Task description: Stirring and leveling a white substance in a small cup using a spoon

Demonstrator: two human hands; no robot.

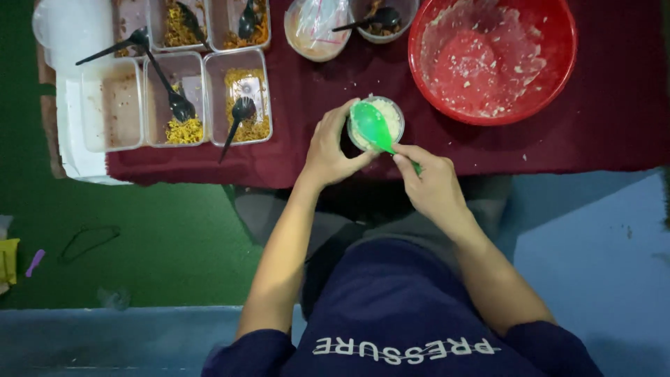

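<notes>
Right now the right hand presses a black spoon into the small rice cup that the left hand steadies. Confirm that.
Not quite. The head view shows that the spoon is green, not black. The right hand does hold it over the small rice cup, which the left hand steadies.

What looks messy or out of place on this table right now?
Pale crumbs lie scattered on the maroon cloth below the red bowl, which is smeared with white residue. One black spoon pokes out over its container's edge. The small cup, left hand and right hand with the green spoon look orderly.
</notes>
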